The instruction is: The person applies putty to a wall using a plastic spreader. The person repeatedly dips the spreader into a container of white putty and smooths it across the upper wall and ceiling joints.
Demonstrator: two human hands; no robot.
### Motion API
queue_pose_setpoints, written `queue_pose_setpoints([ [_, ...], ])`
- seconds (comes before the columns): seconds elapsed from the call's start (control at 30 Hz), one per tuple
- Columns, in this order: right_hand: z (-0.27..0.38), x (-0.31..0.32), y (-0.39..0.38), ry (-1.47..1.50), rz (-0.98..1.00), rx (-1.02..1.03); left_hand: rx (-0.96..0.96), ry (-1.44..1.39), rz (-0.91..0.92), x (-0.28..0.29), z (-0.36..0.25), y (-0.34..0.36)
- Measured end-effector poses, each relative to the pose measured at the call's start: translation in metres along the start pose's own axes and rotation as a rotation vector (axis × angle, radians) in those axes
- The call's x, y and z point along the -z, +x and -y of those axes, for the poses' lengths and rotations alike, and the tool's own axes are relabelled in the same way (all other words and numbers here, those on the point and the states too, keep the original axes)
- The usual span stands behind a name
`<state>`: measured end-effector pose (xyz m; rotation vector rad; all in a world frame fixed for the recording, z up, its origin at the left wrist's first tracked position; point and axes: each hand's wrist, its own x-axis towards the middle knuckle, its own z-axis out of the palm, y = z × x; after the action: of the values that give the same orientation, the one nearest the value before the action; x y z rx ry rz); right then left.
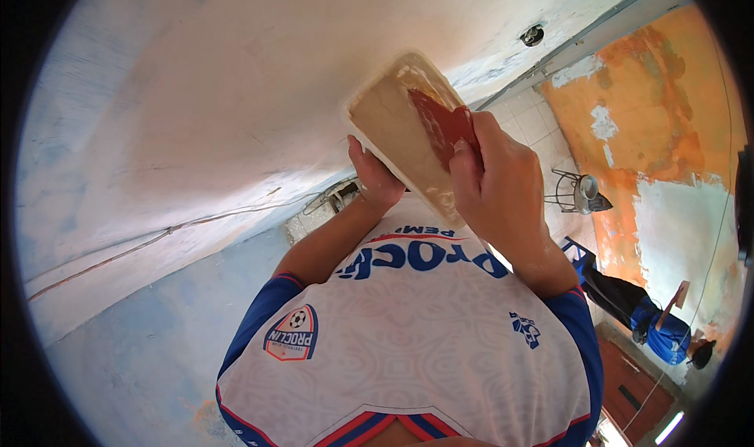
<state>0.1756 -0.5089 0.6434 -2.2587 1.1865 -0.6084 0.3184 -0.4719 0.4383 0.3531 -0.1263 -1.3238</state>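
My left hand (pixel 375 172) holds a pale rectangular plastic tub (pixel 375 109) from beneath its left side; the tub holds smooth beige paste. My right hand (pixel 499 188) grips a red flat spreader (pixel 428 117), whose blade lies in the tub over the paste, along its right side. Both hands are raised in front of my chest, close beside a whitish patchy wall (pixel 196 70).
An orange wall (pixel 644 78) with white patches stands to the right, beside a metal stool (pixel 561 200) with a container (pixel 587 186). A co-worker in blue (pixel 660 329) is at lower right holding a board (pixel 682 294). Cables (pixel 169 231) run along the left wall.
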Motion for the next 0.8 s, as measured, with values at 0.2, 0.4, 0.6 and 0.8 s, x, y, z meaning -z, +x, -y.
queue_pose_setpoints([
  [0.2,-0.015,-0.037,0.001,-0.097,-0.032,0.090,-0.080,0.148,0.212,0.001,-0.005,-0.002],
  [0.4,-0.008,-0.039,0.001,-0.059,0.136,0.039,-0.122,0.183,0.225,0.025,-0.006,-0.010],
  [0.6,-0.002,-0.033,0.003,-0.073,0.167,0.032,-0.082,0.166,0.109,0.037,-0.007,-0.012],
  [0.8,-0.006,-0.042,0.001,-0.006,0.197,0.092,0.087,-0.059,0.220,0.048,-0.010,-0.005],
])
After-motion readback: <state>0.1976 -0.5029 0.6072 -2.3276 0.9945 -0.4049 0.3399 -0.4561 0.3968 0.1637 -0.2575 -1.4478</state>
